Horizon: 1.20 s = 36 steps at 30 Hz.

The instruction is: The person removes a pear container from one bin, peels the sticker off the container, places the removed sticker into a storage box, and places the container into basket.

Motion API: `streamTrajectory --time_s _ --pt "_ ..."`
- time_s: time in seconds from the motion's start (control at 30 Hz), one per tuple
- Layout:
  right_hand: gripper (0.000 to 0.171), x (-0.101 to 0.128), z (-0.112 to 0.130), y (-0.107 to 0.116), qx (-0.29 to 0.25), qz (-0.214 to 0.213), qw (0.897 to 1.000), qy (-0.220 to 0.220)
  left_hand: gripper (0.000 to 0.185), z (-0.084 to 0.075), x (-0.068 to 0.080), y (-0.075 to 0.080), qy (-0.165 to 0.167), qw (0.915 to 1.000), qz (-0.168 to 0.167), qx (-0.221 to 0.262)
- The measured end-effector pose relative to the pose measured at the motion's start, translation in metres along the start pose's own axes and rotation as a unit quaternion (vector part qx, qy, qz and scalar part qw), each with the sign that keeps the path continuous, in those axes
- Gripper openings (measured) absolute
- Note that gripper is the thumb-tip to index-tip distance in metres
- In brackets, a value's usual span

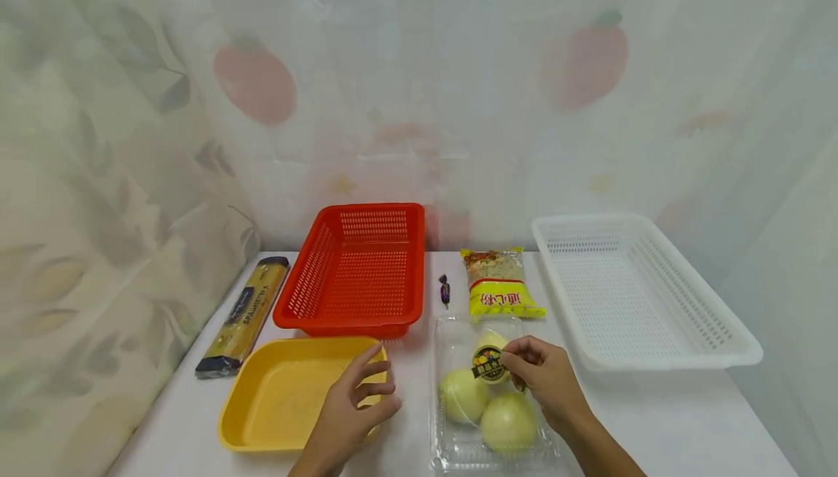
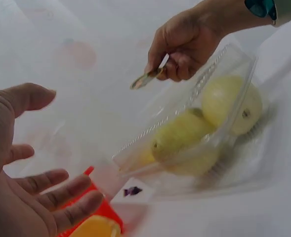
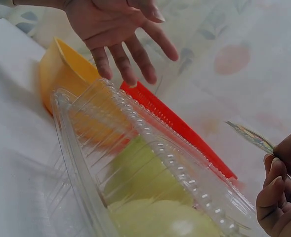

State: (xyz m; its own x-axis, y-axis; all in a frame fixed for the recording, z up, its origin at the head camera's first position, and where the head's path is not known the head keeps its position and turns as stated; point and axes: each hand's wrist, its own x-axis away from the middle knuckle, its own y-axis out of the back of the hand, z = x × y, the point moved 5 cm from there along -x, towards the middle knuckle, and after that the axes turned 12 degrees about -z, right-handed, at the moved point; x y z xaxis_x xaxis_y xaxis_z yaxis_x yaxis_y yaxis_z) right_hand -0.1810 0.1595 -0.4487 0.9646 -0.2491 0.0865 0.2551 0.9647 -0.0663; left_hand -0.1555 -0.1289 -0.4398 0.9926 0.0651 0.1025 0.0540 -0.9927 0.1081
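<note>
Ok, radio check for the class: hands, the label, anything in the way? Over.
Left hand empty. Right hand pinching round label. Label held above clear plastic box, pale fruit inside. Nothing seen between the hands.

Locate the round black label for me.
In the head view, just right of centre, the round black label is pinched in the right hand, above the clear container of pale fruits.

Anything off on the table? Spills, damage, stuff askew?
No spill or damage visible. One mild oddity: the round label is pinched in the right hand, clear of the plastic box of fruit; a label like that would probably sit stuck on packaging.
</note>
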Motion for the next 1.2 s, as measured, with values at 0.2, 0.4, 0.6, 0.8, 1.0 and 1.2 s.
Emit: streamTrajectory --time_s 0.2,0.4,0.6,0.8,1.0,1.2 --pt "0.014 0.002 0.001 0.001 -0.001 -0.005 1.0 -0.002 0.073 0.002 0.004 0.026 0.003 0.9989 -0.042 0.02" --pt "0.014 0.002 0.001 0.001 -0.002 -0.011 1.0 -0.005 0.067 0.002 0.007 0.05 -0.027 0.9958 -0.08 0.036" --pt "0.013 0.003 0.0 0.003 0.0 -0.024 1.0 -0.009 0.065 0.0 0.006 0.071 -0.065 0.9907 -0.111 0.045" --pt "0.016 0.002 -0.002 0.004 0.006 -0.032 0.999 -0.013 0.065 0.004 0.005 0.091 -0.083 0.9874 -0.127 0.045" --pt "0.015 0.001 -0.004 0.004 0.003 -0.036 0.999 -0.016 0.063 0.008 0.008 0.118 -0.127 0.9705 -0.199 0.051" --pt "0.014 0.002 -0.002 0.003 0.002 -0.028 1.0 -0.004 0.064 0.014 0.011 0.142 -0.081 0.9522 -0.294 0.02"
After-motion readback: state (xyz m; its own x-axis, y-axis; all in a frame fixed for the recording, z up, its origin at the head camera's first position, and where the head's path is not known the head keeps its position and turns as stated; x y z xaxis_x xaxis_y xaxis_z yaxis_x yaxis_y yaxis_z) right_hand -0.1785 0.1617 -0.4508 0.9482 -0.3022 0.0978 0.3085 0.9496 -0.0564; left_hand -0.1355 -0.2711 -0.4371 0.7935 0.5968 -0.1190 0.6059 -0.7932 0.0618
